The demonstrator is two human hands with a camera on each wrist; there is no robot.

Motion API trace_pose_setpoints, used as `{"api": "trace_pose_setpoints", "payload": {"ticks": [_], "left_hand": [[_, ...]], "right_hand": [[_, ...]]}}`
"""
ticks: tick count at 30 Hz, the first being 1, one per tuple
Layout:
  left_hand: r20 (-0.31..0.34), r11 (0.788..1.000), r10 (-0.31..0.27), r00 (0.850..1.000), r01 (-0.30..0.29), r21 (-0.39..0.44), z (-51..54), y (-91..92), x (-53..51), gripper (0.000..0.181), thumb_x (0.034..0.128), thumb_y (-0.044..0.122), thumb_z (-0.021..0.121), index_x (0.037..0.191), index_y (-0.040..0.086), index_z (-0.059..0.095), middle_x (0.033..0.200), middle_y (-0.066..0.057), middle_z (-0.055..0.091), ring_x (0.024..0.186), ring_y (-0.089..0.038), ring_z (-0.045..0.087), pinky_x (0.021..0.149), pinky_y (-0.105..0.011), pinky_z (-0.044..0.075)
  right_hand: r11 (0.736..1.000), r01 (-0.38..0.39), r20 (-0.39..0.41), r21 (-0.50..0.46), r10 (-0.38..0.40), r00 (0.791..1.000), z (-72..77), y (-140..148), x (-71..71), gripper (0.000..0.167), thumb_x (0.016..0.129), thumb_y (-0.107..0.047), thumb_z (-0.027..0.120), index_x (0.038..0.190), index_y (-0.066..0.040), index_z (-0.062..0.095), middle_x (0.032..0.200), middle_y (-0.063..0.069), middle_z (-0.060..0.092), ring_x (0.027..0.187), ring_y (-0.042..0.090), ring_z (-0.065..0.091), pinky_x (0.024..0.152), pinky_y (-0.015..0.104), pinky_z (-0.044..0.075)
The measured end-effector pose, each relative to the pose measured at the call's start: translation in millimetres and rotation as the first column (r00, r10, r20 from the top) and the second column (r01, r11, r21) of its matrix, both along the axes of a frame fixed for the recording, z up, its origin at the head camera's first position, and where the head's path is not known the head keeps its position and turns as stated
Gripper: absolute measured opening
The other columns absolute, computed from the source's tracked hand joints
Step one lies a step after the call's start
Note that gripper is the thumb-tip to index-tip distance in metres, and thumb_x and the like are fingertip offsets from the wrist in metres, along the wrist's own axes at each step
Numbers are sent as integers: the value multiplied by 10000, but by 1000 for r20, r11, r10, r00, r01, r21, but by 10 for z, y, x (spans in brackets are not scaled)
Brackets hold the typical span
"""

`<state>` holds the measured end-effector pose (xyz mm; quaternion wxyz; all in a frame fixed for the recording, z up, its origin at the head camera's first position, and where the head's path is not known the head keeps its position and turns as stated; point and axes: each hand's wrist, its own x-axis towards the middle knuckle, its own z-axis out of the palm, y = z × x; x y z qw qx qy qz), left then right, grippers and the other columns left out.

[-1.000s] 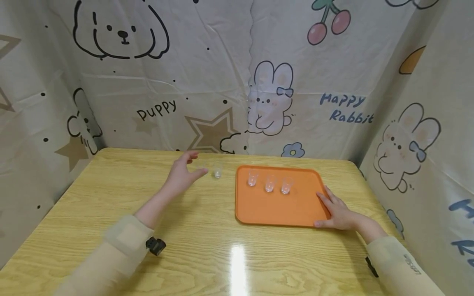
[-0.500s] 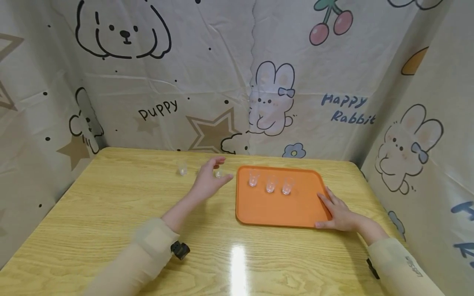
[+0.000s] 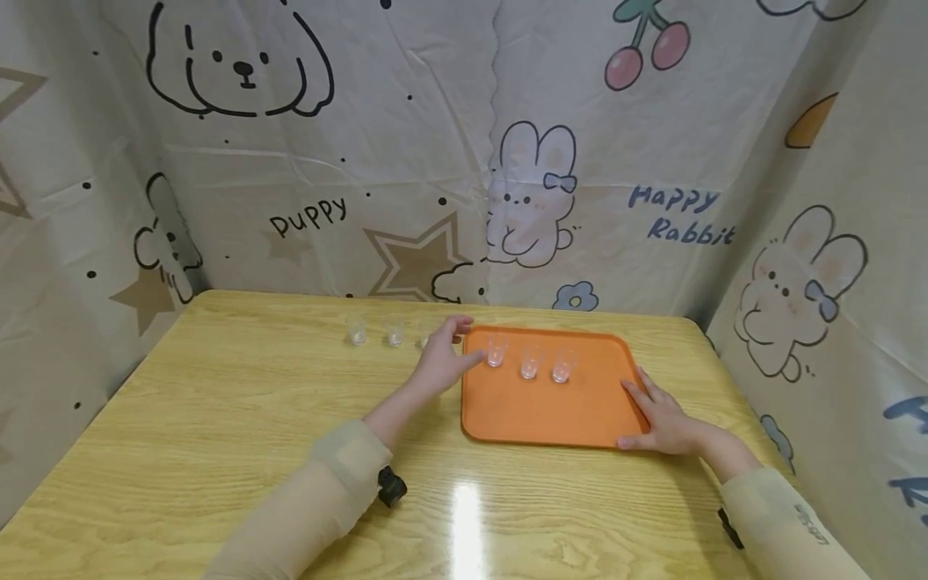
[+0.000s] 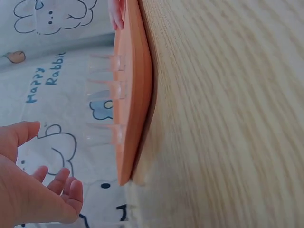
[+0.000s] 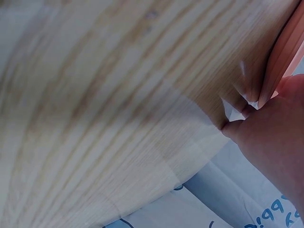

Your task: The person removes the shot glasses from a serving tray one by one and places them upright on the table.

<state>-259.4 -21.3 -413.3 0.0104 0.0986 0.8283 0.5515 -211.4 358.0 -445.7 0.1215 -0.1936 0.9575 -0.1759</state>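
Three small clear glasses stand on the orange tray: a left glass, a middle glass and a right glass. My left hand hovers at the tray's left edge, thumb and fingers spread, close to the left glass; the left wrist view shows nothing between them. On the table left of the tray stand more clear glasses, an outer glass, another glass, and a third glass partly hidden behind my left hand. My right hand rests on the tray's right edge, fingers spread.
The wooden table extends around the tray on every side. A printed cloth hangs behind the table's far edge and along both sides. Light glares off the front of the table.
My left hand has moved rightward past the glasses on the table to the tray's left edge, uncovering two of them. My right hand has stayed on the tray, and the tray glasses have not moved.
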Motion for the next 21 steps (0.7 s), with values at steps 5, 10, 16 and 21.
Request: {"api": "trace_pose_setpoints", "payload": {"ticks": [5, 10, 16, 21], "left_hand": [[49, 1000, -8, 999, 7, 24, -87, 91, -77, 580, 843, 172, 711, 1347, 68, 443, 1300, -157, 512, 1209, -363, 456, 986, -435, 414], [37, 999, -13, 999, 14, -37, -203, 179, -159, 583, 840, 199, 714, 1341, 62, 452, 1266, -136, 545, 1183, -333, 484, 979, -425, 419], [21, 997, -32, 999, 33, -64, -279, 261, -220, 572, 838, 182, 713, 1328, 29, 459, 1234, -156, 570, 1152, -335, 520, 955, -426, 445], [29, 997, -31, 999, 33, -72, -303, 325, -250, 518, 847, 155, 706, 1300, 32, 487, 1194, -167, 583, 1104, -319, 554, 917, -409, 470]], "right_hand": [[1000, 1, 1, 11, -1, 1000, 5, -12, -10, 1043, 763, -464, 741, 1446, 91, 183, 1500, 344, -25, 1312, 587, 99, 989, 719, 174], [1000, 1, 3, 11, -1, 1000, 16, -17, -2, 1038, 764, -462, 741, 1444, 94, 186, 1498, 347, -23, 1308, 592, 104, 986, 723, 179], [1000, 3, 4, 16, -3, 1000, 28, -23, 8, 1032, 768, -460, 740, 1445, 88, 187, 1499, 343, -21, 1310, 591, 104, 987, 721, 185], [1000, 0, 8, 8, 0, 1000, 26, -25, 15, 1034, 770, -457, 739, 1448, 83, 177, 1502, 338, -30, 1311, 593, 91, 987, 723, 174]]}}
